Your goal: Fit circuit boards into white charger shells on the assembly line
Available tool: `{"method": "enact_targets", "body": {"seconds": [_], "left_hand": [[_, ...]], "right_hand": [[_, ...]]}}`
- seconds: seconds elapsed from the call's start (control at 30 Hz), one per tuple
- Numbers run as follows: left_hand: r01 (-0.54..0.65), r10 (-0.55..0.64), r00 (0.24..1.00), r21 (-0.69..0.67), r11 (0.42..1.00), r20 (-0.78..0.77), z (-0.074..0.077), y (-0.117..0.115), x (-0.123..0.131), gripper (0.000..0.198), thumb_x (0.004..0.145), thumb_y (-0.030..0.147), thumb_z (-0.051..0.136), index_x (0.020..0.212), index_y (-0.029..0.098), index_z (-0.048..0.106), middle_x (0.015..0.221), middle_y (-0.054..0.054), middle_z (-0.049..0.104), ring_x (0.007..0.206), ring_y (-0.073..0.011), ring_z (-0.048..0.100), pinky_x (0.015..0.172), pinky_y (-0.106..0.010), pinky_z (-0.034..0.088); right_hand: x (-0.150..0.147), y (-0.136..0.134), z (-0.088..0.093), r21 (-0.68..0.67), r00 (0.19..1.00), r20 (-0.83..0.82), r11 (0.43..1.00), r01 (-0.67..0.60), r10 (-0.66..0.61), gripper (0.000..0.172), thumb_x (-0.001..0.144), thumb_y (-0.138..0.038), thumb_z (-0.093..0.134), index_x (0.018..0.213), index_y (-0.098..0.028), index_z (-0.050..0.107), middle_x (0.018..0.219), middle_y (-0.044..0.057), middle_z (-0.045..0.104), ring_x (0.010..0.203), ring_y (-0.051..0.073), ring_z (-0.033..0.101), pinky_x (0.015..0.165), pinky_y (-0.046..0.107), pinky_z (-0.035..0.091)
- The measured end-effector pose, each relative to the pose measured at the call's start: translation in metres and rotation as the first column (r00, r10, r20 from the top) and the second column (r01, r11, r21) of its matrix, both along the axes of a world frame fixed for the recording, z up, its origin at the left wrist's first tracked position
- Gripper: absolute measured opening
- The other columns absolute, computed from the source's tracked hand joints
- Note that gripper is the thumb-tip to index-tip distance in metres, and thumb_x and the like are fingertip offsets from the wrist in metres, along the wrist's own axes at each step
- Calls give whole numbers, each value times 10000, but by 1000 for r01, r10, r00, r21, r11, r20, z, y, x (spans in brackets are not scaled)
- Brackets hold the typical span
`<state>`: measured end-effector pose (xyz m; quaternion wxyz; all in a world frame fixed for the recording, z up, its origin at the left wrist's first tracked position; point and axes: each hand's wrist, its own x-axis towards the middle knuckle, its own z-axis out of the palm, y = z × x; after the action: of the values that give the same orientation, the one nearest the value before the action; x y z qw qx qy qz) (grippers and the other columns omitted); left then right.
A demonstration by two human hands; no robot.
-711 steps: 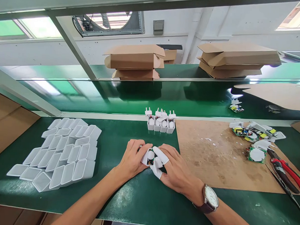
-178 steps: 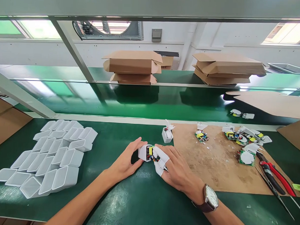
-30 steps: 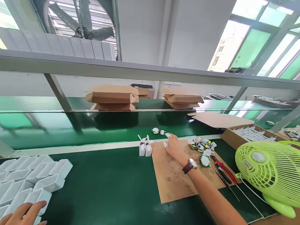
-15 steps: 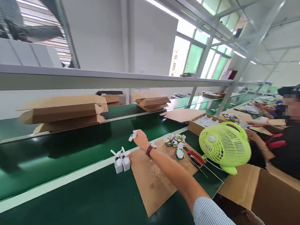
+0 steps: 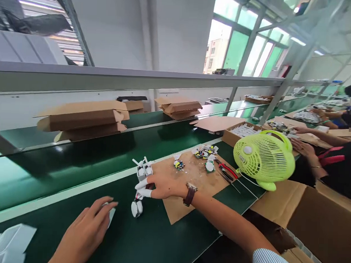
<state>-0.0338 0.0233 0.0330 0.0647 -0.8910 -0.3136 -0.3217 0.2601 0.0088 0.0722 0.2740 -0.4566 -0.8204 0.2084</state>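
My right hand (image 5: 163,186), with a watch on the wrist and white finger cots, reaches left over the green bench (image 5: 166,238). Its fingertips are pressed together on a small white plug part (image 5: 136,207) that hangs down to the bench. Just behind the fingertips, two white charger shells (image 5: 144,171) stand upright with plug parts in them. My left hand (image 5: 84,234) lies lower left, fingers curled over a white shell (image 5: 111,214) that is mostly hidden beneath them.
A brown cardboard mat (image 5: 188,178) carries circuit boards (image 5: 205,152) and red-handled pliers (image 5: 227,172). A lime-green fan (image 5: 263,159) stands to the right and a box of white parts (image 5: 241,130) behind it. Flat cartons (image 5: 84,118) lie beyond the belt. A co-worker (image 5: 335,167) sits far right. Empty shells (image 5: 4,242) lie bottom left.
My right hand has come back from the belt with the white plug part, down to the bench in front of the two shells. My left hand has come into view, on a shell.
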Motion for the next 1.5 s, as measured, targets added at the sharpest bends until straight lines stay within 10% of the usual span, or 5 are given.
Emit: {"method": "enact_targets", "body": {"seconds": [0.37, 0.67, 1.0, 1.23, 1.5], "left_hand": [[-24, 121, 961, -361, 932, 250, -20, -6, 15, 573, 909, 399, 696, 1423, 269, 478, 1411, -130, 578, 1264, -296, 608, 986, -450, 580], [43, 122, 968, -622, 782, 220, -29, -8, 12, 715, 889, 355, 703, 1523, 286, 379, 1492, -112, 554, 1346, -284, 580, 1135, -462, 492], [101, 68, 972, -663, 742, 224, -29, -13, 9, 744, 906, 388, 696, 1549, 316, 328, 1498, -118, 494, 1075, -226, 648, 920, -392, 596], [97, 63, 980, -736, 670, 186, -30, -13, 8, 820, 889, 375, 712, 1584, 336, 279, 1325, -64, 625, 919, -178, 650, 866, -358, 593], [107, 55, 979, -729, 676, 196, -27, -14, 11, 901, 821, 415, 794, 1572, 284, 313, 1460, -123, 565, 1315, -305, 570, 1117, -500, 487]], "right_hand": [[-11, -10, -18, 146, 866, 419, 920, -363, 275, 443, 737, -63, 676, 1170, -159, 680, 1334, 142, 671, 1330, 313, 547, 1199, 496, 368], [-27, -7, -41, 198, 950, 228, 945, -261, 214, 263, 935, -127, 502, 1134, -197, 660, 932, 65, 695, 915, 222, 654, 1155, 538, 403], [-4, -24, -21, -58, 920, 114, 927, -372, 376, 501, 908, -256, 703, 1393, -276, 575, 1388, 64, 647, 1353, 277, 521, 1095, 438, 465], [-9, -26, -33, -26, 927, 335, 985, -168, 167, 554, 830, -323, 821, 1323, -192, 606, 1253, 141, 673, 1093, 312, 613, 956, 465, 509], [-4, -31, -23, -47, 948, 246, 979, -198, 203, 316, 853, -110, 637, 1160, -185, 616, 1039, 88, 652, 923, 247, 623, 817, 397, 557]]}}
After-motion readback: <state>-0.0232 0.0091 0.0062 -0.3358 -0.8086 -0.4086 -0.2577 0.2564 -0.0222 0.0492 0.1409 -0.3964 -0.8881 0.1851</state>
